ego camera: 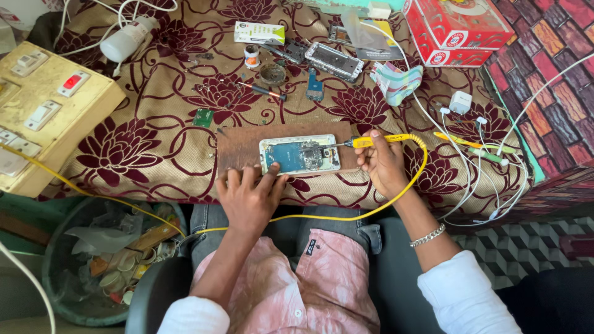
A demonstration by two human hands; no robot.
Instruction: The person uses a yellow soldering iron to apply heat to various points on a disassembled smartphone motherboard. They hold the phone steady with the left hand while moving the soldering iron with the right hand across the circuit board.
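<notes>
Midway, by the look: opened phone (299,154) on board (238,148), left hand (247,198) pressing it flat, fingers unclenched; right hand (383,164) gripping yellow soldering iron (371,141), tip on circuitry; back not refitted.

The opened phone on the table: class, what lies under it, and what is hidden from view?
The opened phone lies on a brown board, which rests on the floral cloth. The left hand covers the board's near edge; the cloth beneath the board is hidden.

Opened phone (300,154) on board (238,148), bin (80,297) lower left
</notes>
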